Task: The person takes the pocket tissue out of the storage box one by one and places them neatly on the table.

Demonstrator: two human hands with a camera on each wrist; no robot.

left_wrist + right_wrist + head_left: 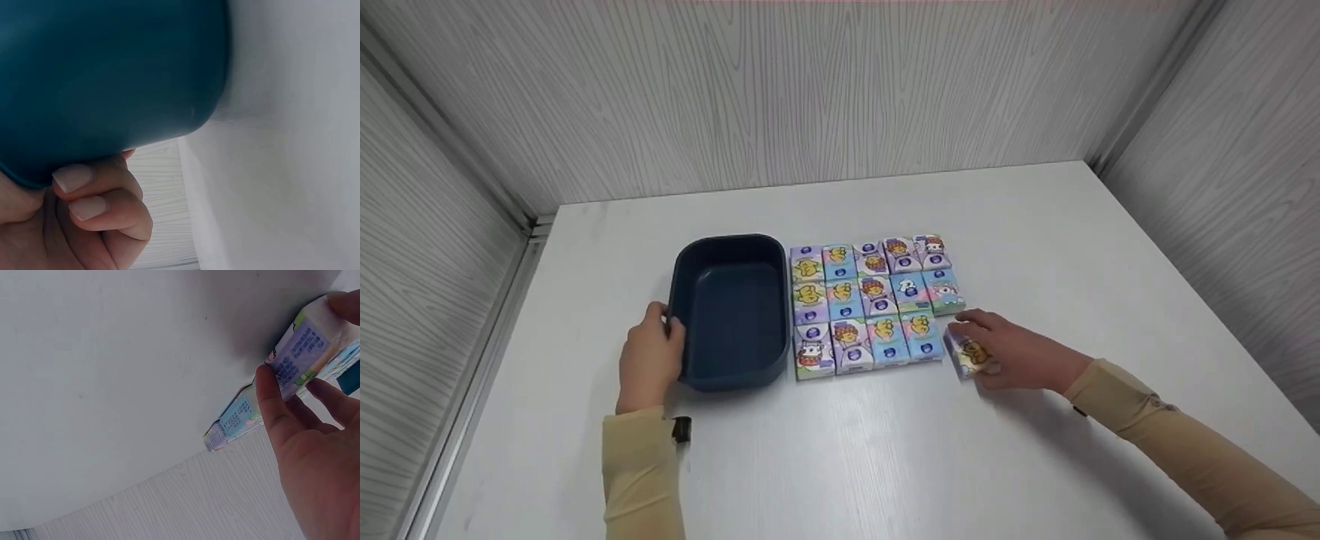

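Observation:
A dark blue plastic bin [739, 319] stands on the table's left part, and nothing shows inside it. My left hand [651, 354] grips its left rim; in the left wrist view, curled fingers [107, 197] lie against its outer wall. Right of the bin, several small tissue packs [877, 300] with cartoon prints lie side by side in three rows. My right hand [1020, 354] pinches one tissue pack [969, 352] at the right end of the front row, a small gap from its neighbour. The right wrist view shows that pack [301, 354] between thumb and fingers.
The white table [840, 457] carries the bin and packs. A grey wood-grain panel [825, 90] rises behind it, with similar panels at left [427, 262] and right [1230, 187]. Each wrist wears a dark band.

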